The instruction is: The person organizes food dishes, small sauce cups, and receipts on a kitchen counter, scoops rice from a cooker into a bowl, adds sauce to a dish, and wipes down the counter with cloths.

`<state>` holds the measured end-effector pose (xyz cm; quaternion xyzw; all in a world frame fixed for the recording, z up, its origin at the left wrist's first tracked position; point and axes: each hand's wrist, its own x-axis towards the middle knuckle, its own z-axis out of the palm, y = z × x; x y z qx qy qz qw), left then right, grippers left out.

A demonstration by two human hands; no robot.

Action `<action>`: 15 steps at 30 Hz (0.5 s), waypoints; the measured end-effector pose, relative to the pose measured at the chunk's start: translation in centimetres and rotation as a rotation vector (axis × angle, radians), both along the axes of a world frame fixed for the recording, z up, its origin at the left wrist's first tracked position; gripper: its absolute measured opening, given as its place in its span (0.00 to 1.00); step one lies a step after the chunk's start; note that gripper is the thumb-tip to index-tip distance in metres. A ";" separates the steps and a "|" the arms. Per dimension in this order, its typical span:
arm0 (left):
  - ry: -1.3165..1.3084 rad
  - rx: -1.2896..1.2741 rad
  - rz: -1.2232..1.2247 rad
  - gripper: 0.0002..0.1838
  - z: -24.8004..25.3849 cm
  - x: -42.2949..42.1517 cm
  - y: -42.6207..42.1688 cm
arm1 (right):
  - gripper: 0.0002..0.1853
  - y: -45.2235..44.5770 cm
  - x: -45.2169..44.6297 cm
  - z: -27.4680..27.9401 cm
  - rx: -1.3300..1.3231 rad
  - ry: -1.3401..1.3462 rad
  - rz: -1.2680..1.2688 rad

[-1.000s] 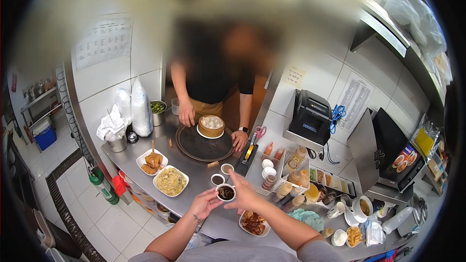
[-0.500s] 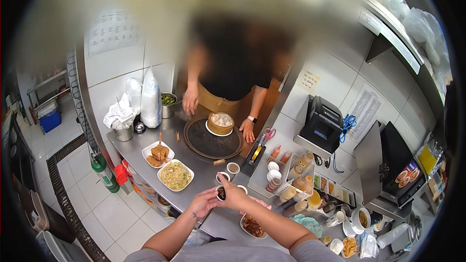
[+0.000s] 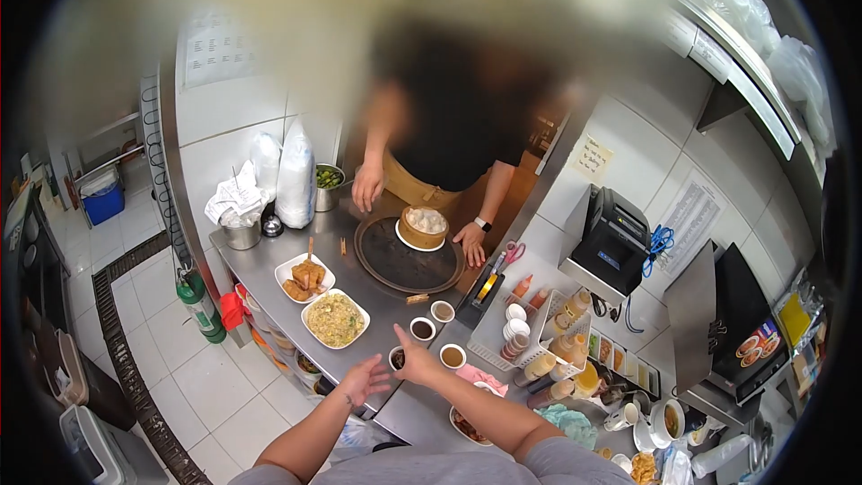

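Note:
My left hand is open, its fingers spread, just left of a small white sauce cup holding dark contents. Against that cup's right side is my right hand, closed on it, one finger stretched up past the rim and the other fingers partly hidden. Nearby stand a cup of dark sauce, a cup of brown sauce and another small cup. To the left, a square bowl of fried rice sits beside a bowl of golden fried pieces.
Across the counter, a person in a black top rests a hand by a round dark tray bearing a bamboo steamer of dumplings. Right of my hands are a white basket of sauce bottles and a printer.
My left hand has come away from the small sauce cup and opened. My right hand and the cup have shifted slightly left, uncovering the cups of sauce around them. The camera view has shifted.

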<state>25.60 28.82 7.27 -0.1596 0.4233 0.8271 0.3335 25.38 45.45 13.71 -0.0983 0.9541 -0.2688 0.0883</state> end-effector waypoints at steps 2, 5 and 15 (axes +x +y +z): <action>0.066 -0.013 -0.044 0.20 -1.3 0.5 -1.8 | 0.59 0.0 -1.1 -2.2 0.032 0.068 -0.016; 0.086 -0.019 -0.025 0.20 -3.1 2.2 -4.6 | 0.57 -0.3 -1.8 -2.7 -0.016 -0.062 -0.119; 0.078 -0.211 0.129 0.21 -0.9 7.3 -11.1 | 0.58 0.6 -4.0 -7.2 0.082 -0.078 -0.210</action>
